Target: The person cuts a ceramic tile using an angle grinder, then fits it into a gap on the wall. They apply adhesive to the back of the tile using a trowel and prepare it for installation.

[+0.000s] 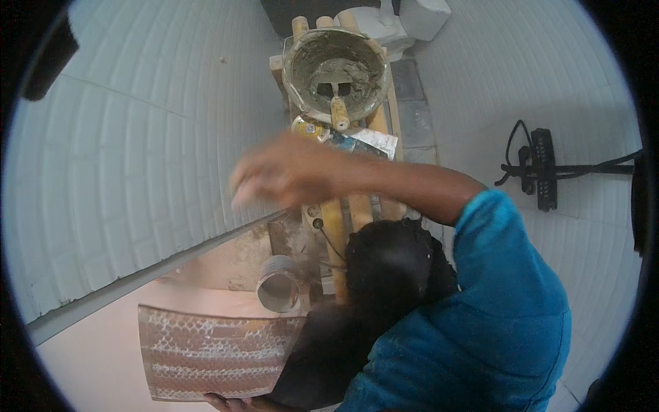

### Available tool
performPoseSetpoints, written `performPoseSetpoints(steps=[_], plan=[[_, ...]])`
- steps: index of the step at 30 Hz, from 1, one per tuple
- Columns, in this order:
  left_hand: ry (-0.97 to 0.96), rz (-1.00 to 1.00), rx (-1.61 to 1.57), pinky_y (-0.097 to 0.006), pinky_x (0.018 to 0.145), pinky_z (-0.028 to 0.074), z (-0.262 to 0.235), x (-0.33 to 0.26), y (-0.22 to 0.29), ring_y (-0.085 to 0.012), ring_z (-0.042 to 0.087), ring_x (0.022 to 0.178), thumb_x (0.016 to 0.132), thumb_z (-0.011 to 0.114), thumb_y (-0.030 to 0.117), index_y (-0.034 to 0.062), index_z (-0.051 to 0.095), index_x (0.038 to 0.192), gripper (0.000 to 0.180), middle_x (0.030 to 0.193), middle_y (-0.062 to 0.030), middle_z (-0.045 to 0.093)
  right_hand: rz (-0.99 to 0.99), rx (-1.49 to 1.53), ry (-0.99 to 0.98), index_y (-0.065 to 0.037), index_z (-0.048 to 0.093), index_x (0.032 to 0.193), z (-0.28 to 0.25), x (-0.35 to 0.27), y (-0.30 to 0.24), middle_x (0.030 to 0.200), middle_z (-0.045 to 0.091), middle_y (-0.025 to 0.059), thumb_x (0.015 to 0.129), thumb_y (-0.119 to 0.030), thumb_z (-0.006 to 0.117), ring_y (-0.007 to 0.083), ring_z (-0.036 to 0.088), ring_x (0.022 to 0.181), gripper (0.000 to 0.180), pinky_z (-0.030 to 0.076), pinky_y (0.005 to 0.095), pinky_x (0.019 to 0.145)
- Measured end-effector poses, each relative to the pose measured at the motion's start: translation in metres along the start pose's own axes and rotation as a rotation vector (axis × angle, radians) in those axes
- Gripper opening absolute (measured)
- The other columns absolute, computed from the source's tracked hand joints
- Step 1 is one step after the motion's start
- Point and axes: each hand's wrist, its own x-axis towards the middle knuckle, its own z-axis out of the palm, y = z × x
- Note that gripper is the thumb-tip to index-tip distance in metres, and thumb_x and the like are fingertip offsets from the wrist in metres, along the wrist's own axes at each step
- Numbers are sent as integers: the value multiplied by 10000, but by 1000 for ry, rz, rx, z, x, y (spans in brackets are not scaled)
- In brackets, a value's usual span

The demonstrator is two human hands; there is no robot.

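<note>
My left hand (233,403) grips a rectangular tile (220,353) by its lower edge. The tile's reddish-brown back, with white honeycomb-patterned bands, faces up toward me. Most of the left hand is hidden behind the tile. My right hand (288,172) hangs in the air in front of the white tiled wall (158,137) on the left. Motion smears its fingers, so I cannot make out whether they hold anything. Beyond it stands a bucket (295,86) of grey-green mortar (353,71). A trowel with a wooden handle (339,113) rests in the bucket.
Under the bucket runs a wooden plank stand (360,209). Packets (371,141) and a power socket strip (314,211) lie along it. A grey pipe end (278,283) sits below the wall's lower edge. A white toilet (371,24) stands at the back. Black cables (542,168) are at the right.
</note>
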Motion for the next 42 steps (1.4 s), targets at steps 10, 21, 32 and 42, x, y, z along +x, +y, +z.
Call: performPoseSetpoints(steps=[10,21,32,42], plan=[[-726,-380,-278,-497,1074,421,125,53,-15,-325,461,1311,1063,396,360,-29,308,1472,571,1455,-232,407,689,-961,-578,-41,636,1125,-85,-53,118,1017,636,255,802,-379,720,374,659,982,474,550,488,797],[-544,-684,-656,-519,1101,391,372,8,-54,-346,459,1327,1048,439,319,11,374,1463,520,1469,-186,452,770,-1609,-852,-74,771,951,-142,-6,102,952,739,129,838,-224,708,274,717,820,198,546,423,705],[-811,-452,-742,-546,1094,382,528,-13,-99,-369,480,1298,1027,391,246,-2,385,1442,484,1431,-204,473,1011,-1654,-1212,-13,674,1074,-189,17,12,970,715,189,939,-101,484,334,699,932,250,561,462,754],[-801,-676,-871,-575,1046,440,605,3,-152,-412,523,1271,1009,385,250,-21,453,1395,476,1386,-238,526,1428,-953,-858,5,595,1123,-175,12,11,899,686,180,1032,-288,458,237,677,743,336,556,395,588]])
